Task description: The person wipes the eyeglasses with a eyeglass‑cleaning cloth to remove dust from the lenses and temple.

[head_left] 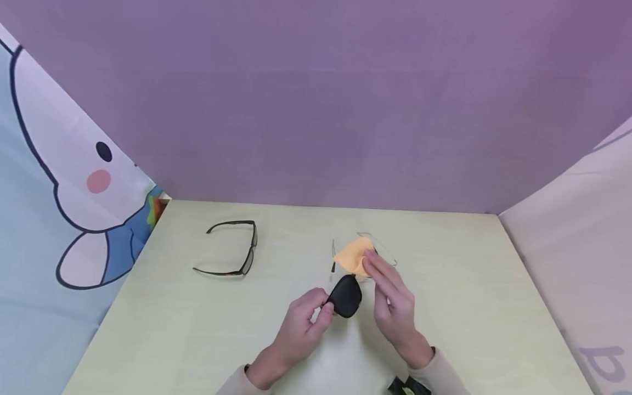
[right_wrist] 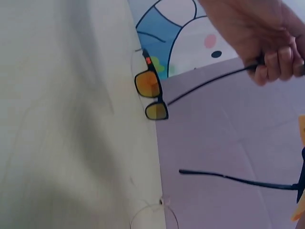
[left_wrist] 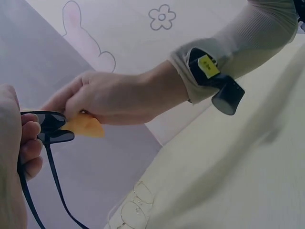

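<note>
My left hand [head_left: 303,323] grips one end of a pair of black sunglasses with dark lenses [head_left: 345,297], thumb and curled fingers pinching the frame. To its right, my right hand [head_left: 395,302] pinches a soft, pale-orange cloth [head_left: 354,257] against the other end, the fingers laid along the fabric. So the sunglasses hang between my hands, raised above the pale yellow tabletop [head_left: 469,307], with their slim arms spread.

On my left, well apart from my left hand, a pair of black plastic-framed glasses [head_left: 253,249] rests with arms unfolded and pointing left; in the right wrist view their lenses look amber, and one arm bears a small orange mark [right_wrist: 148,60]. Farther right, partly behind the cloth, sit thin wire-framed glasses with clear lenses [left_wrist: 133,213].

At my right cuff, a black wrist device [left_wrist: 228,98] carries a yellow label [left_wrist: 208,67]; its dark print is too small for me to read with confidence.
</note>
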The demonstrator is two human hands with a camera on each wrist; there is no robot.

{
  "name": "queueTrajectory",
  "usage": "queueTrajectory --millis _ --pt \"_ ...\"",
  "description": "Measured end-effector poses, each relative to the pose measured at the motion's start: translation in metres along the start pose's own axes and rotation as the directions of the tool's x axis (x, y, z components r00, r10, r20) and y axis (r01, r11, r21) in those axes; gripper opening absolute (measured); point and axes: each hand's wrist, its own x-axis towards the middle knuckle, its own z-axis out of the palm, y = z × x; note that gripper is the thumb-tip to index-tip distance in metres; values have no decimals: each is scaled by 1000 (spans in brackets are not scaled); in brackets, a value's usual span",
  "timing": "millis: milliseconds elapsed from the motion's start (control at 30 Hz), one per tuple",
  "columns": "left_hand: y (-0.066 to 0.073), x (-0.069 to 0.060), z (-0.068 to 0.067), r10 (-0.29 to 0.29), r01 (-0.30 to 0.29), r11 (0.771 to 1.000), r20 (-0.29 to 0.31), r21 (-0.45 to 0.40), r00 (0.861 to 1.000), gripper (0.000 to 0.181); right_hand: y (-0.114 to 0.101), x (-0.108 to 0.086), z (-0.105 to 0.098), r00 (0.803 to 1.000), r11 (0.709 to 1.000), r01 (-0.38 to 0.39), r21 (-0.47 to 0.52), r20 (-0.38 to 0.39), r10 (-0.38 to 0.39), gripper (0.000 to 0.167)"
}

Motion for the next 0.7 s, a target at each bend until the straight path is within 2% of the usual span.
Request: queueTrajectory --millis 67,233,400,500,700 --pt "0 0 0 13 -13 1000 3 1 1000 19 4 -2 -2 1000 998 -19 -53 11 20 27" --pt "2 1 -1 40 -39 999 -4 8 999 21 8 -7 -7 991 990 -62 -126 112 77 31" --pt "2 1 -2 14 -14 1000 1 2 1000 19 5 -9 -7 982 998 2 -56 188 9 33" --pt "2 0 -2 16 -16 1000 5 1 1000 18 7 -8 -7 980 1000 15 -13 200 -12 33" --pt "2 -3 2 49 -49 998 -1 27 999 20 22 -7 -16 976 987 -146 -63 151 154 46"
